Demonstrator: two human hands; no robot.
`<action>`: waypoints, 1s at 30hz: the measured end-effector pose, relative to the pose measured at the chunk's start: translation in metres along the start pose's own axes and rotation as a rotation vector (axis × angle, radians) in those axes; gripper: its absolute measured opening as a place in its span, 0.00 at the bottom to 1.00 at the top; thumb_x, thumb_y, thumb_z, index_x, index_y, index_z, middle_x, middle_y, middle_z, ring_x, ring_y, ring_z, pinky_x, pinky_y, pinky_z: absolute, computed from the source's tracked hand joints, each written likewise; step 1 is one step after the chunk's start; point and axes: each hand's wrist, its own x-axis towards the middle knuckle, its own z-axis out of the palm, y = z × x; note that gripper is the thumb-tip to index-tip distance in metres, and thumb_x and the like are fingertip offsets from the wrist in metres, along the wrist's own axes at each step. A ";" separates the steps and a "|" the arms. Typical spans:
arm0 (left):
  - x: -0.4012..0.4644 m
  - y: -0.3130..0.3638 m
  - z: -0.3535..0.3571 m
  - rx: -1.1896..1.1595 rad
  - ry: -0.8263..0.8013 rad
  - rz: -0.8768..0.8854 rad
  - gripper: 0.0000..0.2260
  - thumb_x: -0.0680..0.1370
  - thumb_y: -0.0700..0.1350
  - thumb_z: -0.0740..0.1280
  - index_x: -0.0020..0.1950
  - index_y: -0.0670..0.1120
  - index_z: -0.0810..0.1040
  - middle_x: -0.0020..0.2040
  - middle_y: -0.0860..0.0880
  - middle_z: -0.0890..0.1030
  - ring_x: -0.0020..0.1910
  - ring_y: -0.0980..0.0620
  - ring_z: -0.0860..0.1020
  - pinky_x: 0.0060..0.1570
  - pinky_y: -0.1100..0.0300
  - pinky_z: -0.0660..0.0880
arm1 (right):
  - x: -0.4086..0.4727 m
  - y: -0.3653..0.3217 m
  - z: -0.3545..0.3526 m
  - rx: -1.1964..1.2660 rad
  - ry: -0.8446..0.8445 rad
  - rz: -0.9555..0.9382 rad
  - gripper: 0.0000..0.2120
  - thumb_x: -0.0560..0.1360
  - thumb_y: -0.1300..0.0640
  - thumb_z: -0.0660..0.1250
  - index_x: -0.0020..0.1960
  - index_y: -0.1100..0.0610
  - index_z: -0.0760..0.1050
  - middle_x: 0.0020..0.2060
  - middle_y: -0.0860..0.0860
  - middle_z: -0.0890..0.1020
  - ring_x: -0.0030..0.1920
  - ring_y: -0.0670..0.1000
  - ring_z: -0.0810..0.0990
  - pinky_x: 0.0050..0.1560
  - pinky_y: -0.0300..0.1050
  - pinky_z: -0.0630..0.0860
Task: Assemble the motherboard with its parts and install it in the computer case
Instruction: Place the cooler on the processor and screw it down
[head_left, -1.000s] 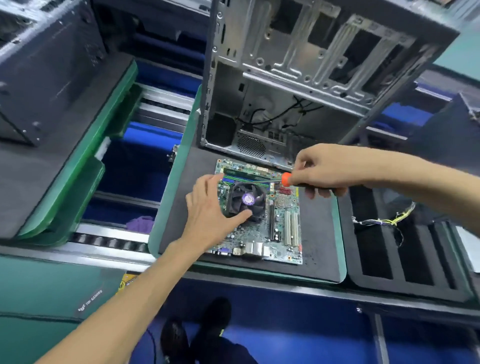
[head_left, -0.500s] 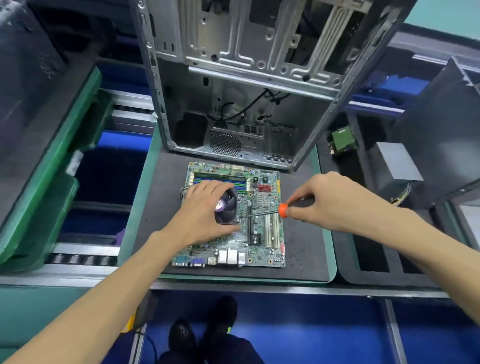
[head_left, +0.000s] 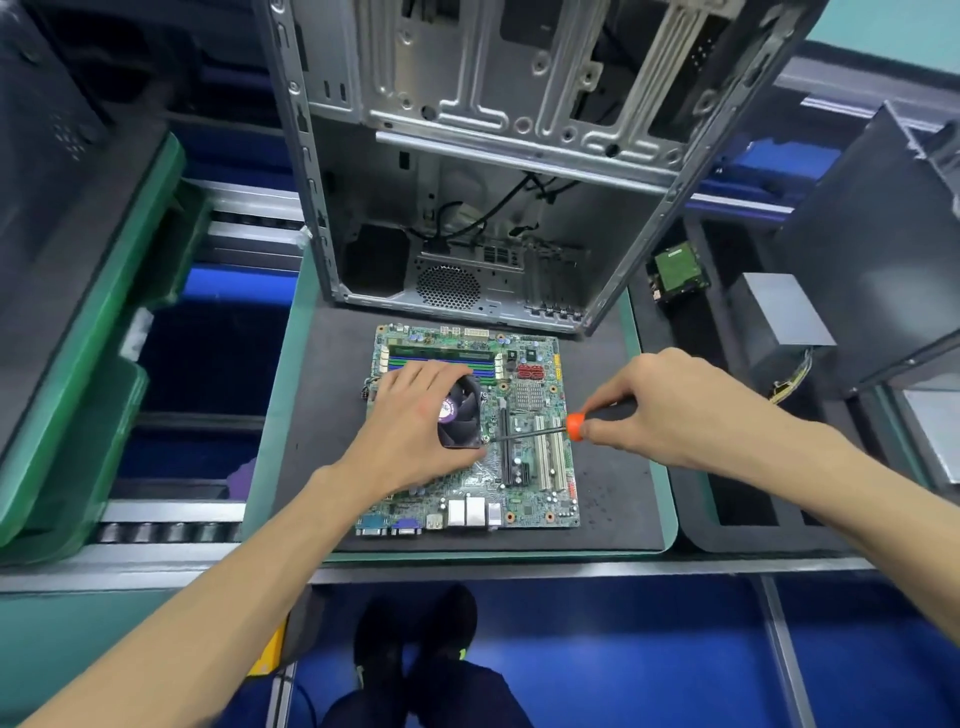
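A green motherboard (head_left: 530, 478) lies flat on a black mat, in front of the open metal computer case (head_left: 467, 171). On the board sits a black CPU cooler fan (head_left: 462, 415) with a purple hub label. My left hand (head_left: 410, 421) rests over the fan's left side, fingers curled around it. My right hand (head_left: 670, 410) grips a screwdriver (head_left: 550, 428) with an orange and black handle. Its thin shaft points left, and the tip meets the fan's lower right corner.
The black mat (head_left: 613, 483) lies in a green-edged tray. To the right, a black foam tray (head_left: 727, 509) holds a green drive (head_left: 678, 270), a grey box (head_left: 784, 312) and loose wires. Another dark case (head_left: 47, 135) stands at the left. Conveyor rollers (head_left: 171, 530) run below left.
The camera view has shifted. My right hand has brought the screwdriver tip down from the board's upper area to the fan's lower right corner. My left hand has slid over the fan's left side.
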 end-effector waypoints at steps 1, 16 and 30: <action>0.000 0.000 0.000 0.000 0.001 0.000 0.36 0.66 0.69 0.68 0.68 0.53 0.69 0.63 0.56 0.74 0.62 0.53 0.68 0.61 0.59 0.58 | -0.001 0.000 0.000 0.003 -0.001 0.010 0.14 0.73 0.33 0.69 0.52 0.38 0.85 0.20 0.38 0.75 0.24 0.43 0.69 0.28 0.38 0.66; 0.000 0.000 0.001 -0.010 0.015 0.011 0.36 0.66 0.66 0.73 0.68 0.52 0.70 0.63 0.56 0.74 0.63 0.54 0.68 0.61 0.58 0.59 | 0.001 -0.002 0.000 0.010 0.022 0.026 0.16 0.72 0.31 0.69 0.52 0.38 0.86 0.23 0.43 0.78 0.21 0.44 0.68 0.28 0.39 0.67; 0.001 -0.001 0.001 0.010 0.021 0.026 0.37 0.65 0.67 0.72 0.69 0.52 0.70 0.63 0.55 0.74 0.62 0.52 0.68 0.61 0.55 0.63 | 0.008 -0.050 -0.020 -0.684 0.130 -0.429 0.12 0.80 0.47 0.60 0.42 0.53 0.71 0.29 0.48 0.65 0.34 0.58 0.70 0.35 0.45 0.66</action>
